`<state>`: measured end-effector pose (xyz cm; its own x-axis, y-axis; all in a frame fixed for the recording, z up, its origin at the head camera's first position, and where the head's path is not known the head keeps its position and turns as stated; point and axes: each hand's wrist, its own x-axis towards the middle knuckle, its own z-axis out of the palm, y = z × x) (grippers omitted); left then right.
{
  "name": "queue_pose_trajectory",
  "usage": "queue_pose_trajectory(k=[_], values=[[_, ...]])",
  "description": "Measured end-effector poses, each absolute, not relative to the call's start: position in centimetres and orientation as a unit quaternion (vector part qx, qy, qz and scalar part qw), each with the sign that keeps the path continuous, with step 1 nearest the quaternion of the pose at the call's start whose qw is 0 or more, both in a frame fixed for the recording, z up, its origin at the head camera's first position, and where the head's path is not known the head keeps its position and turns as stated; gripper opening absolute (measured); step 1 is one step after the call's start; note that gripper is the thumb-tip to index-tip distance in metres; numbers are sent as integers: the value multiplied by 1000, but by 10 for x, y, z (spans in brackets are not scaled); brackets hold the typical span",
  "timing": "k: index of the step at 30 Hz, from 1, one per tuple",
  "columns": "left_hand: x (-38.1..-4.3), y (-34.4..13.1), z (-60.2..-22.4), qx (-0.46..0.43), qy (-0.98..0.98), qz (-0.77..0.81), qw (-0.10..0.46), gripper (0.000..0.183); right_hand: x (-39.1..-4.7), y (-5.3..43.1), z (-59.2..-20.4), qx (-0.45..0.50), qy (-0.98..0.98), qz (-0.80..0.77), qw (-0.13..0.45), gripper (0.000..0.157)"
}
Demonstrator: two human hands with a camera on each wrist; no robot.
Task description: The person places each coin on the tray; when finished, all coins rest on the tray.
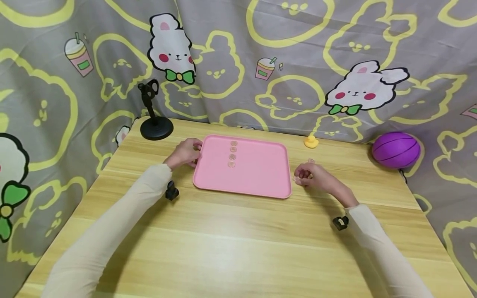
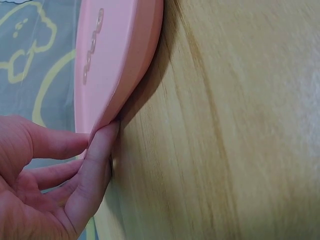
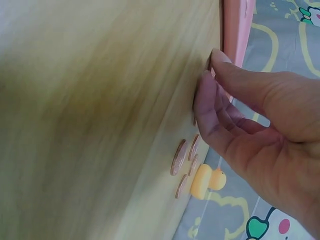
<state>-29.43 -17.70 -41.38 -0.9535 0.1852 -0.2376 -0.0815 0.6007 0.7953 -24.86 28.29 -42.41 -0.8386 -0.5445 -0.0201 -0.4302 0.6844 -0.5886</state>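
Observation:
My left hand (image 1: 185, 152) grips the left edge of a pink tray (image 1: 257, 174), thumb on the upper side of the rim and fingers beneath it in the left wrist view. Several round copper-coloured coins (image 1: 232, 157) form a line down the tray's left half. Just beyond the tray's right edge, my right hand (image 1: 316, 177) pinches a coin (image 1: 296, 179) between thumb and index finger, mostly covered by the fingertips. More coins (image 3: 178, 157) lie on the table beside that hand in the right wrist view.
A yellow rubber duck (image 1: 311, 142) sits at the back, right of the tray. Farther right is a purple ball (image 1: 396, 150). At the back left stands a black stand (image 1: 157, 127) with a round base. A patterned curtain (image 1: 231, 62) hangs behind the wooden table (image 1: 231, 240).

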Motion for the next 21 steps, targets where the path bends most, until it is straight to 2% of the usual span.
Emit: queue_pose_trajectory(k=[13,21], values=[[-293,-176,-413,38,884,442,145,52,-246,281,-408,-262,913,-301,80,6],[-293,-176,-414,28,883,444,151,51,-252,250,-405,-233,894,-372,91,11]])
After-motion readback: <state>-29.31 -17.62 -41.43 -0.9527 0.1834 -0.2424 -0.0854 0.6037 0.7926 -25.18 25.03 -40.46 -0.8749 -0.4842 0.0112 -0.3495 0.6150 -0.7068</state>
